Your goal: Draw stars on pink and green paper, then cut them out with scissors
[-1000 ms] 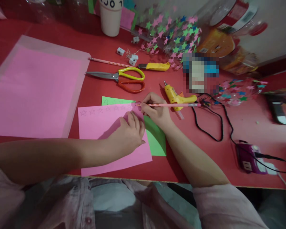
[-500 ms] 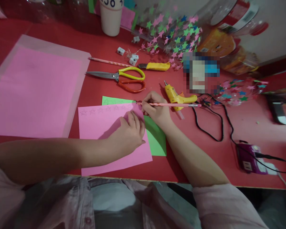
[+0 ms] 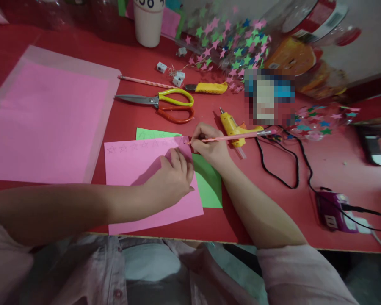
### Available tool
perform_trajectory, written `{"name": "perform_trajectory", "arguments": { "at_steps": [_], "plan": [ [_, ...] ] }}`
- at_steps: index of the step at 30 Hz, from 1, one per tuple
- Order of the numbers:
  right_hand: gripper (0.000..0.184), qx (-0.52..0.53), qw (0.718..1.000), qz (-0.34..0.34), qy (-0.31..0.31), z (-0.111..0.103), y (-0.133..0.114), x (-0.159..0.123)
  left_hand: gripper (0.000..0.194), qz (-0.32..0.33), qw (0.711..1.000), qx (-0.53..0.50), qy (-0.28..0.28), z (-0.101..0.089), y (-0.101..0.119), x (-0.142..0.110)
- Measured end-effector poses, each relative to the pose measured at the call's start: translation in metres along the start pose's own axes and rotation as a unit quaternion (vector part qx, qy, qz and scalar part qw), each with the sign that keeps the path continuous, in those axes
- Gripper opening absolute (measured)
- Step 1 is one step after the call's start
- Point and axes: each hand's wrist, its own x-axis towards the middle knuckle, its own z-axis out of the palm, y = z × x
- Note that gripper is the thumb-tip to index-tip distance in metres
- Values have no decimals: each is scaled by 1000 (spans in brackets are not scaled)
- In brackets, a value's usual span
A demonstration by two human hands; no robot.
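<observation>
My right hand is closed round a pink patterned pencil, its tip at the upper right corner of a pink sheet of paper. A row of pencilled stars runs along that sheet's top edge. My left hand lies flat on the pink sheet, fingers stretched out and slightly bent, holding nothing. Under the pink sheet is a green sheet, showing at the right and along the top, where faint star outlines appear.
Beyond the paper lie scissors, a second pencil, a yellow cutter and a yellow glue gun. A white cup and paper stars stand behind. Left is a wrapped pink stack; right, a purple box with cables.
The pencil tip has shifted slightly right, and the pencil's rear end has swung up a little, away from me. My left hand and the papers have stayed in place.
</observation>
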Motion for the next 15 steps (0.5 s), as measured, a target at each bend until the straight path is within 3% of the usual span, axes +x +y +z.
{"name": "perform_trajectory", "arguments": {
  "at_steps": [15],
  "plan": [
    [12,12,1000,6,-5,1,3,-2,61,2,1000,6,-10,1,0,0]
  ]
}}
